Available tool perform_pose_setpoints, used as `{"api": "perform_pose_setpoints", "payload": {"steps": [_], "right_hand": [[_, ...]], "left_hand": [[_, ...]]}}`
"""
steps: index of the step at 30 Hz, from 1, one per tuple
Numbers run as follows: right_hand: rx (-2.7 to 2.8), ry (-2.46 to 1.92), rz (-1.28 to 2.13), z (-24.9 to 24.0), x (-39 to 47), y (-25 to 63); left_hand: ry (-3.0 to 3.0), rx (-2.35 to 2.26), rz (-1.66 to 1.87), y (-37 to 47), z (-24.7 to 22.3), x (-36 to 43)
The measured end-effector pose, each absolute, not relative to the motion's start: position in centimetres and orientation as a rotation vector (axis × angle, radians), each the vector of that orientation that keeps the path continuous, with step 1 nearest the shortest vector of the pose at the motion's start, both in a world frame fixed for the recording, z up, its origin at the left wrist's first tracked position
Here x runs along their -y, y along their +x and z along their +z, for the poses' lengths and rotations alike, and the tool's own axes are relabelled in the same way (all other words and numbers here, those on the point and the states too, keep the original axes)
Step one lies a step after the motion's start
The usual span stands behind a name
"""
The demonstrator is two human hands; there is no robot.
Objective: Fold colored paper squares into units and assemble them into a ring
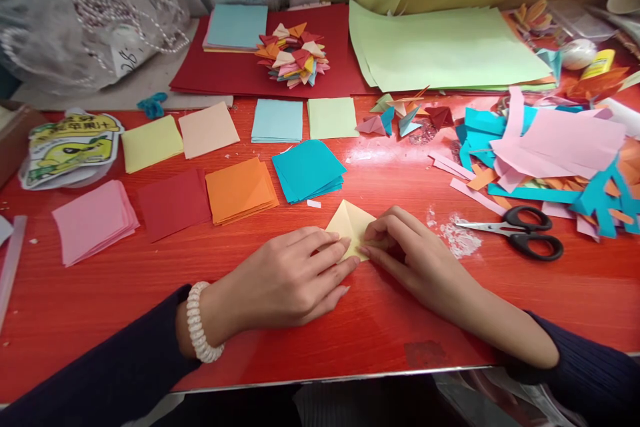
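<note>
A pale yellow sheet of paper (349, 219) with a crease down its middle lies on the red table, its top corner pointing away from me. My left hand (295, 273) rests flat over the left part of the sheet, fingers stretched out and slightly apart. With thumb and forefinger together, my right hand (407, 243) pinches the right edge of the same sheet. The lower part of the paper is hidden by the fingers. Just beyond it sits a stack of teal squares (309, 170).
Black-handled scissors (533, 233) lie right of my right hand, below pink and teal scraps (560, 140). Orange (240, 192), red (175, 205) and pink (95, 221) squares are at left. A folded paper ring (300, 73) stands behind, beside green sheets (450, 47).
</note>
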State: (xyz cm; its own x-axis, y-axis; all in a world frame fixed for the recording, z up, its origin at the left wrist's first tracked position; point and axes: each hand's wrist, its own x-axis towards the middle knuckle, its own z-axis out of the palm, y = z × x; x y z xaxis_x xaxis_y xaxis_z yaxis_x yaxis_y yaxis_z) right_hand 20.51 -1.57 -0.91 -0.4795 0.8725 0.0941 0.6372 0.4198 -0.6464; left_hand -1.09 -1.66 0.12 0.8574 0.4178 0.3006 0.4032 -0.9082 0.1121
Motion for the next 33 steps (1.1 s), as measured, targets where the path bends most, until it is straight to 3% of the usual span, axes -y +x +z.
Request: {"api": "perform_pose_setpoints", "payload": {"steps": [26, 33], "right_hand": [[2.483, -1.272, 0.668, -0.7, 1.0, 22.6], [2.481, -1.189, 0.888, 0.7, -0.2, 25.2]], "left_hand": [[2.920, -0.566, 0.369, -1.4, 0.8, 0.1], [2.771, -0.519, 0.273, -2.0, 1.2, -0.5]]}}
